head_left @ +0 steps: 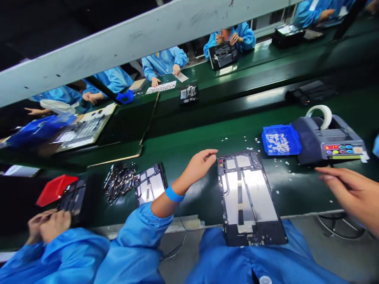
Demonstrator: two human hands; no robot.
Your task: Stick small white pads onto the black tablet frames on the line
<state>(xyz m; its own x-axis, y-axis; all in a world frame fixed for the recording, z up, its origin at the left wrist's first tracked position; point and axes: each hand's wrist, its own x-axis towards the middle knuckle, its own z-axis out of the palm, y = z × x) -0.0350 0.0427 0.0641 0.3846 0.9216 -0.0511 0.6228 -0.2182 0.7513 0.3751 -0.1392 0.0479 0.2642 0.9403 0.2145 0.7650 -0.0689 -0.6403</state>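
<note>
A black tablet frame with silver panels [248, 197] lies on the green bench in front of me, its near end over the edge above my lap. My left hand [199, 165] rests at the frame's far left corner, fingertips touching it, holding nothing. My right hand [351, 193] hovers to the right of the frame, fingers spread and empty, near the tape dispenser machine [328, 140].
A blue tray of small pieces [280, 139] sits beside the dispenser. Another frame [150, 184] and a pile of small metal parts [119, 181] lie to the left. A co-worker's hands [49, 225] work on a device at far left. More workers sit across the belt.
</note>
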